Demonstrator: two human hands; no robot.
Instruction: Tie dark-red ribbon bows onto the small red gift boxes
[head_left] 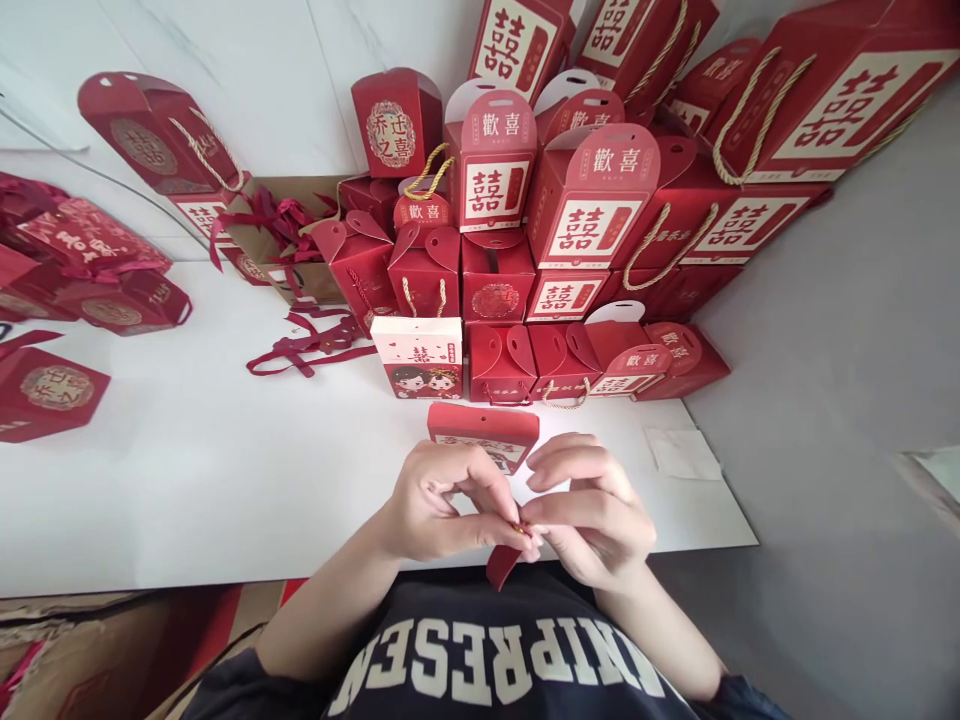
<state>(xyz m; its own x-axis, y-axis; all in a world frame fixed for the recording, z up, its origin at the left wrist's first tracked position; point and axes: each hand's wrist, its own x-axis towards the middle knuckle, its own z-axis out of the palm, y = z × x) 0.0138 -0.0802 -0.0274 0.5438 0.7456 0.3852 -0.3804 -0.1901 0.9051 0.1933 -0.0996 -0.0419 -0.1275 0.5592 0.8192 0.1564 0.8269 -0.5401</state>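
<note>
Close to my body, just over the table's front edge, my left hand (454, 500) and my right hand (600, 510) meet at the fingertips. The left thumb and forefinger pinch a red ribbon (504, 567), whose flat end hangs below the fingers. Something small and gold shows at the pinch, too little of it to name. The right thumb and forefinger close on the same spot, with the other right fingers curled and apart. Just beyond the hands lies a flat red box (484, 428) with a hole near its top edge, its lower part covered by my fingers.
Red gift boxes (495, 185) with rope handles are stacked at the back, against the wall. A pink-and-red box (418, 358) stands before them. Loose dark red ribbons (315, 340) lie near an open cardboard box (311, 280). More boxes (52, 395) sit at left, on the white table (225, 480).
</note>
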